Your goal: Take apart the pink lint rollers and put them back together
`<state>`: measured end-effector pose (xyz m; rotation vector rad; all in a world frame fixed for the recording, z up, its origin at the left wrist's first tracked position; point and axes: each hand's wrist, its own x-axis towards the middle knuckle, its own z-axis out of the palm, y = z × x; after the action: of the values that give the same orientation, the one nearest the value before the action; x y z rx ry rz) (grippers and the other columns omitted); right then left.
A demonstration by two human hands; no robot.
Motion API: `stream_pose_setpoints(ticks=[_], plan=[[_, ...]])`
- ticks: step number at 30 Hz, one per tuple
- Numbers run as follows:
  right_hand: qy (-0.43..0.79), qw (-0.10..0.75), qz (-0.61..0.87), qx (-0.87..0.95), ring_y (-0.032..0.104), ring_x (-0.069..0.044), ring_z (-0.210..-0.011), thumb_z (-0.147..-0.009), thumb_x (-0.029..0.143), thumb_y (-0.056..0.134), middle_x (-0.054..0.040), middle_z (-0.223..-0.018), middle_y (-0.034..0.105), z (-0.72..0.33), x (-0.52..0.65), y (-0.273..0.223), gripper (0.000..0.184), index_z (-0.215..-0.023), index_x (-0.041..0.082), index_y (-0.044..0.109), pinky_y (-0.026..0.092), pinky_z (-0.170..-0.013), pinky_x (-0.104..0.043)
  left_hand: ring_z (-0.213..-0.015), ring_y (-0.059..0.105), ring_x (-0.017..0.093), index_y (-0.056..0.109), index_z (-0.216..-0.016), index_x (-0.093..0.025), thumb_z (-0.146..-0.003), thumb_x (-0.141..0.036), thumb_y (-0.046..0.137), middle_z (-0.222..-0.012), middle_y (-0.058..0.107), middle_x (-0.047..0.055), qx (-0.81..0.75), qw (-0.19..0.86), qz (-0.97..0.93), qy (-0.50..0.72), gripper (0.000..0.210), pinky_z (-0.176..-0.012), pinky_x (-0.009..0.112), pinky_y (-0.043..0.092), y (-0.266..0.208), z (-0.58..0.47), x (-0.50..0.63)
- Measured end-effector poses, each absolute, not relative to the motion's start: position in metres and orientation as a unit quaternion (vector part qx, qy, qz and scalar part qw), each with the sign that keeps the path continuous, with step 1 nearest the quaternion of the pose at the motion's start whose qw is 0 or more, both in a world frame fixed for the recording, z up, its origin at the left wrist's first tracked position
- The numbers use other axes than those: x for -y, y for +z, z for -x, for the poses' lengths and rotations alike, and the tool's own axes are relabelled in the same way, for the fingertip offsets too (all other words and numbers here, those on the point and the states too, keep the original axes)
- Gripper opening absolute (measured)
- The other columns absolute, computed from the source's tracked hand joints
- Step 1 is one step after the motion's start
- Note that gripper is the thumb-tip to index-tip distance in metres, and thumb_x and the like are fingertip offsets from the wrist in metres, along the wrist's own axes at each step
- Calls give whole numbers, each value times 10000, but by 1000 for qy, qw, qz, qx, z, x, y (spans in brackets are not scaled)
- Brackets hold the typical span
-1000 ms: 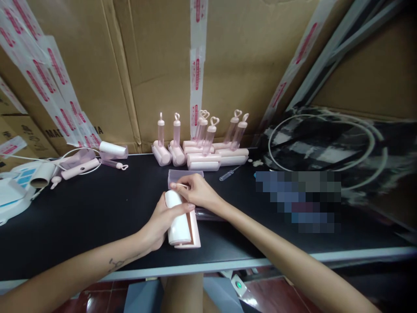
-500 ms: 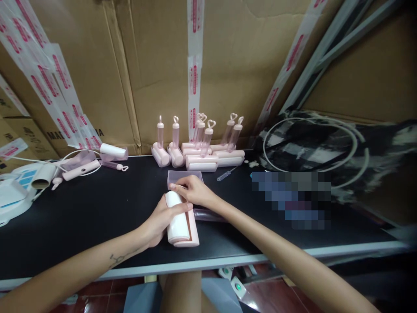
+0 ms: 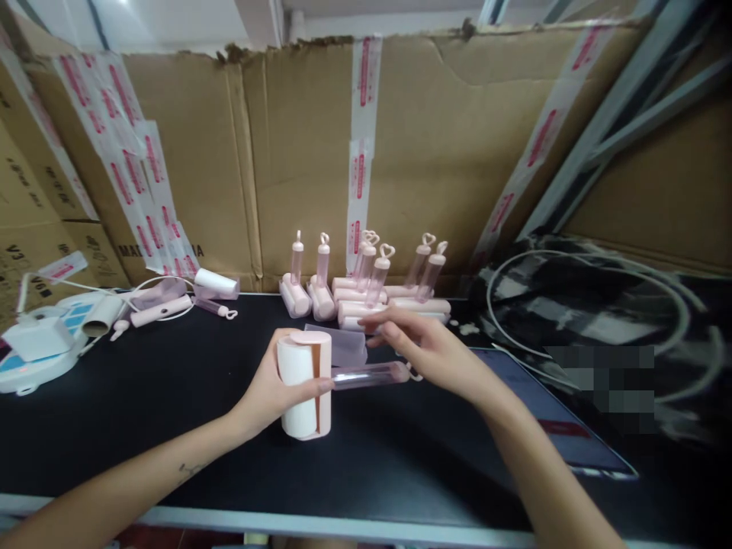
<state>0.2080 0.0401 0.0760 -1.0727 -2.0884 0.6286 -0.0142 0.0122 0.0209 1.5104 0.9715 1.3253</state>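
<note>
My left hand [image 3: 268, 393] is closed around a lint roller [image 3: 298, 389] with a white sheet roll and a pale pink case, held upright over the black table. Its clear pinkish handle [image 3: 369, 375] points right from the head and ends in a small loop. Above the handle, my right hand [image 3: 420, 343] hovers with its fingers apart and slightly bent; I see nothing in them. Behind the held roller, a translucent purple cover [image 3: 343, 347] lies on the table. The fingertips of my right hand overlap the front of the group of pink lint rollers [image 3: 323, 301] in this view.
A large cardboard sheet [image 3: 303, 152] stands along the back. To the left are a white power strip [image 3: 40, 343] with cables and loose roller parts [image 3: 163, 311]. A tablet or phone [image 3: 537, 412] and coiled white cable [image 3: 589, 255] lie at the right.
My right hand has left the roller and moved right. The roller has turned more upright in my left hand. The view has tilted up; a small clear-handled tool on the table is now out of sight.
</note>
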Motion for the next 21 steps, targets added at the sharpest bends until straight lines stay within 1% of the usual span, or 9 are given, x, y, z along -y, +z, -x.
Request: stream_pose_setpoints(ticks=[2,4,6,10,12,14,17,19,21], plan=[[232,288,420,829,620,-208,-762,-829,509,487,-76,-878,676,-217,-43,75,410,-986,171,660,476,-679,-290,-828,569,174,447,-1004,-210,-618,-288,752,-912,551,4,-385,400,-628,545,498,-728,269,463,24,19,-18],[243,221,412,850,603,-197,-707,-781,525,550,-57,-810,674,-217,-46,68,418,-977,177,673,460,-624,-269,-853,578,184,434,-1008,-211,-631,-272,739,-933,553,17,-379,371,-656,536,489,-754,281,466,24,24,-21],[253,173,402,863,581,-180,-644,-745,535,589,-41,-742,661,-210,-48,60,412,-933,181,686,429,-560,-245,-869,594,198,419,-1021,-210,-645,-236,721,-943,572,33,-373,366,-682,511,483,-769,296,472,22,26,-23],[256,135,390,874,554,-151,-588,-777,535,550,-26,-678,643,-199,-48,48,377,-805,190,699,375,-510,-218,-869,630,216,410,-1024,-204,-701,-165,645,-922,632,60,-359,399,-701,470,401,-779,325,489,18,25,-22],[261,134,390,873,544,-141,-567,-781,527,548,-27,-668,639,-200,-47,48,375,-791,185,702,364,-496,-215,-882,633,222,422,-1020,-199,-701,-161,644,-925,639,64,-357,407,-697,469,391,-795,331,488,18,25,-22],[272,157,398,862,551,-142,-573,-749,507,595,-32,-686,640,-207,-45,54,366,-868,176,697,381,-502,-219,-883,632,225,424,-1041,-197,-694,-191,664,-935,633,65,-358,421,-684,477,422,-791,334,489,19,25,-24],[324,246,394,824,605,-165,-653,-698,438,671,-42,-778,659,-218,-39,68,438,-1048,178,632,448,-569,-244,-900,617,223,391,-1113,-199,-719,-283,662,-985,608,70,-373,429,-635,523,485,-799,346,481,18,26,-28],[399,317,368,777,635,-179,-658,-681,413,694,-43,-770,669,-220,-36,76,459,-1067,183,601,484,-584,-269,-991,576,231,350,-1173,-202,-750,-337,633,-1085,565,90,-386,417,-609,553,526,-856,361,450,16,27,-30],[474,385,340,715,645,-191,-595,-670,452,693,-35,-678,665,-217,-34,79,455,-1015,170,599,508,-553,-294,-1097,508,244,304,-1222,-206,-772,-387,601,-1192,498,108,-381,414,-608,559,569,-920,371,405,12,30,-32]])
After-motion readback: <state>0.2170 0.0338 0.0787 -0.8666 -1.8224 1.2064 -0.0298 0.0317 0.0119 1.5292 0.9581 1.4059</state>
